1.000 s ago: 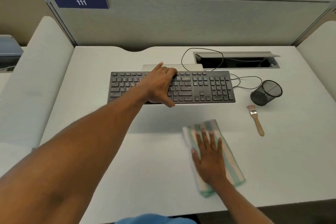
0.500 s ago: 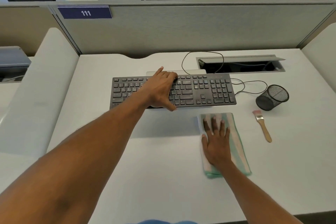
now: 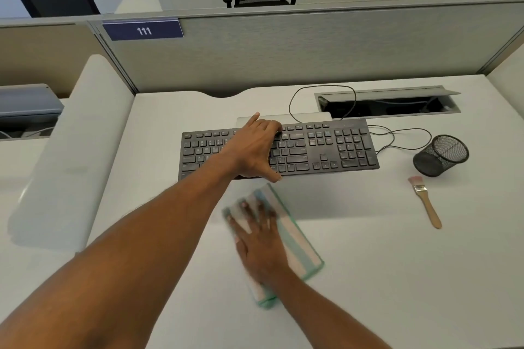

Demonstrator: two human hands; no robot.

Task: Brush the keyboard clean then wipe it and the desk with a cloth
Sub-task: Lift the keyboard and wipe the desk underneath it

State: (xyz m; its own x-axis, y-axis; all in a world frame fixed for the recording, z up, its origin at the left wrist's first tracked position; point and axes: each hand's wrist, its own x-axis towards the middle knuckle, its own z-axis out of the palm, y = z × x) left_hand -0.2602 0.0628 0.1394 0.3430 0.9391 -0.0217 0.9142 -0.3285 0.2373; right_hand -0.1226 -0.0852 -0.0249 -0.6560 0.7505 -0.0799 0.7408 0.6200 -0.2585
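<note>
Black keyboard (image 3: 317,147) sits toward the back middle of the desk (image 3: 397,278), long side parallel to the back edge. Its near edge looks raised off the surface, with shadow under it.

Left hand (image 3: 252,150) grips across the keyboard's middle. Thumb is hooked at the near edge, fingers are curled over the far key rows, and the index is out straight past the far edge.

Right hand (image 3: 259,238) is flat, palm down on the cloth (image 3: 297,244), fingers straight and spread, pressing rather than gripping. Hand and cloth are blurred.

The cloth is folded, striped green and white, and flat on the desk in front of the keyboard, roughly mid-desk. Its far end is just short of the keyboard's near edge and close to my left thumb.

The brush (image 3: 426,202), wooden handle and pale pink bristles, lies alone toward the right edge of the desk. Bristles point at the back edge. It is well apart from both hands.

A black mesh cup (image 3: 439,154) is just beyond the bristles, right of the keyboard. It looks tilted, but I can't tell if that's the lens.

The keyboard cable (image 3: 402,133) loops behind the cup side and runs into the open cable hatch (image 3: 388,92) at the back right of the desk. A thin silver slab (image 3: 307,117) lies just behind the keyboard.

A grey partition (image 3: 312,54) runs along the back edge, with 1 blue tag reading 111 (image 3: 143,30).
</note>
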